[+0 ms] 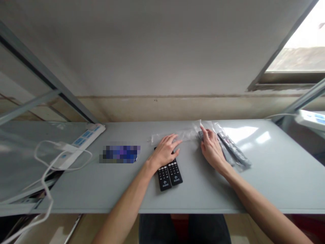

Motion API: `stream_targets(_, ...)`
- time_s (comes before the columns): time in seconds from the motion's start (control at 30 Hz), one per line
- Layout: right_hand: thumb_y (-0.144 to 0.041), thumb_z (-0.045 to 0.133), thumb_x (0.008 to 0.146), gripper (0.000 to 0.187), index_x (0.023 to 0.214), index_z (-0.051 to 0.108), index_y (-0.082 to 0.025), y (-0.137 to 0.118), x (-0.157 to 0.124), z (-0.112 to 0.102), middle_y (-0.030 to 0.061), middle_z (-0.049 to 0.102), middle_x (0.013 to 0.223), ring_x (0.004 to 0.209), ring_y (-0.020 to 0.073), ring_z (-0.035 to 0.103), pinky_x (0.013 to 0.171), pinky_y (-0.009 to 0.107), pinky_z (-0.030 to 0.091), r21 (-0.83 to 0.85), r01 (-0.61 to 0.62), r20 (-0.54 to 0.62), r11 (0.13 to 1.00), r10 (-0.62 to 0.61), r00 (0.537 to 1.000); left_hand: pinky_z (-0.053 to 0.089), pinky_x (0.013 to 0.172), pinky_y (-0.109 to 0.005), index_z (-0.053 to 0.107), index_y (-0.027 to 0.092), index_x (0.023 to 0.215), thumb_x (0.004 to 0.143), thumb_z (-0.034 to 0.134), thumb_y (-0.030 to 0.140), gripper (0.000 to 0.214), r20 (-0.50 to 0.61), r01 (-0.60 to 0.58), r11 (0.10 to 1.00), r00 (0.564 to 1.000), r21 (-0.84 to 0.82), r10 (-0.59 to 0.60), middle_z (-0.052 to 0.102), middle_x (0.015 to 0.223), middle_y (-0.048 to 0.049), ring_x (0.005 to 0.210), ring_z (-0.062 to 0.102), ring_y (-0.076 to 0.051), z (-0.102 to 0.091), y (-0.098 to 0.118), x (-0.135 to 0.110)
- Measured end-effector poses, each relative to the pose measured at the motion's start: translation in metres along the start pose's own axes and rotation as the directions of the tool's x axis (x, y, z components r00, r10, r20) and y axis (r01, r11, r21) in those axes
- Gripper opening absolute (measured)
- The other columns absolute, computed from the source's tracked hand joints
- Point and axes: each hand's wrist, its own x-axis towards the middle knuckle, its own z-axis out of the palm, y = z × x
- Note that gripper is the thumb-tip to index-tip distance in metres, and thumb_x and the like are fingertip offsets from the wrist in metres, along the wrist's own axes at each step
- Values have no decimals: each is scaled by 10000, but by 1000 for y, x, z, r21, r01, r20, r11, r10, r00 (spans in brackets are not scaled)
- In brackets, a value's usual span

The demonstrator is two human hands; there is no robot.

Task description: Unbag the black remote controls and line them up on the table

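Note:
My left hand (165,151) lies open on the grey tabletop (76,189), its fingers spread just above a pair of black remote controls (169,175) lying side by side. Its fingertips are next to a flattened clear plastic bag (172,136). My right hand (212,148) grips the top of a second clear plastic bag (203,126). A dark remote control (233,149) lies in clear plastic beside that hand, and more of the plastic is partly hidden under my palm.
A pixelated flat item (120,154) lies left of my left hand. A white power strip (81,145) with blue switches and a looped white cable (61,156) sits at the table's left end. Another power strip (311,118) sits beyond the right end.

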Motion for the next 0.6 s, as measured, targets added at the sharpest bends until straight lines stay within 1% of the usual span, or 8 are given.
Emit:
stream_targets(0.07,-60,429,911,799,1666,323,-300,-2,-1,1,185,415,1596,1455,393,434,1130,628,460,-29,41,2,999,-40,999,406,1249,-525,636,218,1424,996,635,246,428,30,26,1000,999,0,-26,508,1604,-140,1507,463,-306,1,0,-1)
stream_targets(0.13,-71,420,948,738,1643,390,-317,-8,-1,3,155,351,1674,1524,390,370,1178,635,415,-4,92,5,996,-92,996,404,1249,-532,620,209,1447,1022,602,271,429,67,37,999,997,9,-38,497,1620,-151,1523,453,-305,0,0,-2)
stream_targets(0.23,-176,430,1033,633,1646,400,-332,-22,0,11,126,297,1733,1582,372,316,1210,614,399,73,164,37,984,-167,985,415,1242,-509,612,184,1453,1044,569,279,422,99,30,999,995,40,-34,531,1593,-157,1500,490,-291,-1,0,-2)
stream_targets(0.33,-315,448,1085,578,1659,383,-333,-35,-1,24,109,287,1755,1623,352,247,1228,587,391,118,233,114,965,-246,962,443,1217,-472,631,183,1407,1027,581,229,386,60,-18,997,998,74,13,596,1533,-132,1430,561,-261,-3,1,-1)
stream_targets(0.4,-385,448,1098,565,1654,403,-297,-40,-4,32,126,325,1740,1617,339,272,1240,571,380,123,257,174,959,-275,945,473,1178,-444,664,180,1331,1014,588,191,326,33,-68,994,997,91,65,662,1436,-116,1351,613,-243,-5,3,0)
stream_targets(0.47,-422,429,1105,550,1628,454,-254,-41,-8,35,151,368,1714,1587,329,350,1244,568,375,111,255,217,961,-274,937,501,1126,-432,693,172,1232,1004,595,164,249,33,-101,988,995,113,98,707,1314,-107,1266,644,-244,-8,5,2)
stream_targets(0.53,-426,398,1113,537,1594,507,-213,-40,-11,34,172,394,1691,1558,327,407,1243,576,374,88,239,236,967,-254,938,517,1069,-434,701,164,1145,992,606,148,181,45,-111,983,993,143,106,718,1213,-102,1190,656,-254,-10,6,3)
stream_targets(0.6,-412,374,1118,538,1571,534,-170,-38,-12,31,190,431,1663,1540,333,436,1240,583,377,77,223,236,972,-235,943,521,1022,-426,697,155,1078,985,609,135,129,46,-114,980,993,163,108,711,1164,-104,1142,656,-259,-12,6,3)
